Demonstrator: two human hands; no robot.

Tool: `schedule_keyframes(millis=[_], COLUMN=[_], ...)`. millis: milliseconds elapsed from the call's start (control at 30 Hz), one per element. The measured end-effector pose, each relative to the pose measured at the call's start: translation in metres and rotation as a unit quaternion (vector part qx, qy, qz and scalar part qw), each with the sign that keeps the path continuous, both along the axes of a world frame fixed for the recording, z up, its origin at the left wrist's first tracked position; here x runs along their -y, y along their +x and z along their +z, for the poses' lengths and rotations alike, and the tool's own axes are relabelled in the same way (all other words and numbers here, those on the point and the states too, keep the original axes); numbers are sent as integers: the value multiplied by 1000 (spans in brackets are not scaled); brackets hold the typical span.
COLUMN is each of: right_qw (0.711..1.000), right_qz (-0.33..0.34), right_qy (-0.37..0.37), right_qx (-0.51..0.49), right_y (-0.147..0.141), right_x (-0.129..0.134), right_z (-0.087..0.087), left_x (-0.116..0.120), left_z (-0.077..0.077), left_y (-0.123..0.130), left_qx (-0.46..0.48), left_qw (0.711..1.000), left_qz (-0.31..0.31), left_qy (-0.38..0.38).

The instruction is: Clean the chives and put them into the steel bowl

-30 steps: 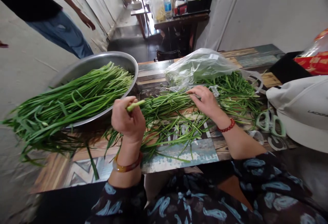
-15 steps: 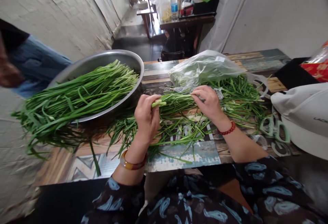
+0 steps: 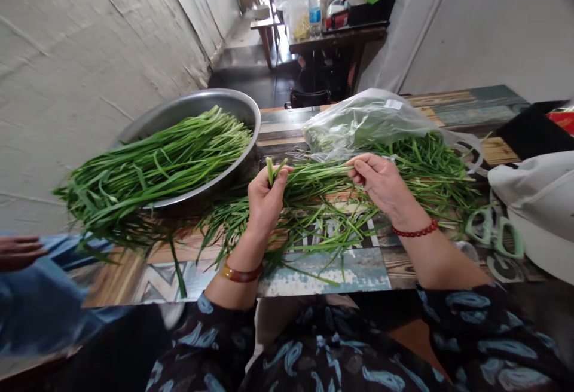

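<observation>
My left hand [image 3: 265, 199] is closed around a few short, thick green chive stalks [image 3: 270, 171] that poke up between thumb and fingers. To its right, my right hand [image 3: 379, 184] pinches the pale ends of some garlic chives [image 3: 329, 170] stretching between the two hands. Below both hands, loose cut chives [image 3: 329, 233] lie scattered over the patterned table [image 3: 323, 269]. A large metal basin [image 3: 224, 96] on the left holds a big bundle of long chives [image 3: 179, 147], whose leafy ends hang over its near left rim.
A clear plastic bag [image 3: 368, 120] lies behind my right hand, with more chives [image 3: 439, 159] beside it. Green-handled scissors [image 3: 493, 230] and a white cap [image 3: 538, 201] are at right. Another person's hand [image 3: 20, 253] and jeans [image 3: 40, 296] show at left.
The stalks in my left hand have tipped from sideways to upright. My right hand is slightly farther right, still pinching. The other person has come nearer along the left side.
</observation>
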State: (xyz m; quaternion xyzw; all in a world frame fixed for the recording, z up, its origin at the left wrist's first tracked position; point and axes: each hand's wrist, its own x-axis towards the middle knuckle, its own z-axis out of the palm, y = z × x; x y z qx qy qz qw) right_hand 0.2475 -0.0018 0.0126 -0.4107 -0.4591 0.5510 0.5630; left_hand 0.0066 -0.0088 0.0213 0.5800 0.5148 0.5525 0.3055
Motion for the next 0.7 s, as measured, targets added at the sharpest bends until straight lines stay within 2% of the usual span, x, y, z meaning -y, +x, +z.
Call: schedule_keyframes(millis=[100,167,300,433,533,633,700], right_qw=[998,997,997,989,980,977,977], right_qz=[2,8,-3,94,133,130,111], right_qy=[4,20,53,56,65,80,96], right_qx=[-63,-71,57,102,135,150,157], right_y=[8,14,17,10,0,-10,-14], right_x=[2,1,0,5,10,11,11], right_z=[5,6,6,6,6,4,3], left_x=[0,0,-1,3,8,11,12], left_z=[1,1,2,8,12,12,9], left_y=[0,0,-2,-3,2,8,11], left_qx=[-7,-18,-54,-88,-108,-163,-218], left_qw=[1000,1000,998,994,989,965,945], left_qz=[9,8,11,4,-79,-196,-236], left_qy=[4,2,19,63,67,60,61])
